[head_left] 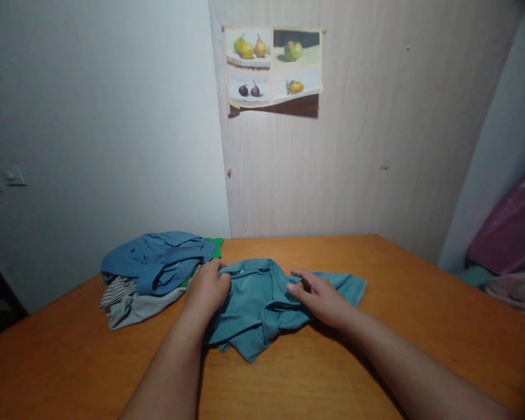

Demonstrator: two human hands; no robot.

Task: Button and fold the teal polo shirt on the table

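Note:
A teal polo shirt [258, 306] lies crumpled on the orange wooden table [398, 326], collar towards the wall. My left hand [207, 289] is closed on the shirt's left edge near the collar, fingers curled into the cloth. My right hand [317, 294] rests flat on the shirt's right side, fingers stretched out and pointing left. Both forearms reach in from the bottom of the view.
A pile of clothes sits at the table's back left: a blue shirt [157, 262] on top, a green garment [214, 248] and a striped grey one [122, 297] beneath. A fruit poster [273, 64] hangs on the wooden panel behind. Pink bedding [511, 233] lies at the right.

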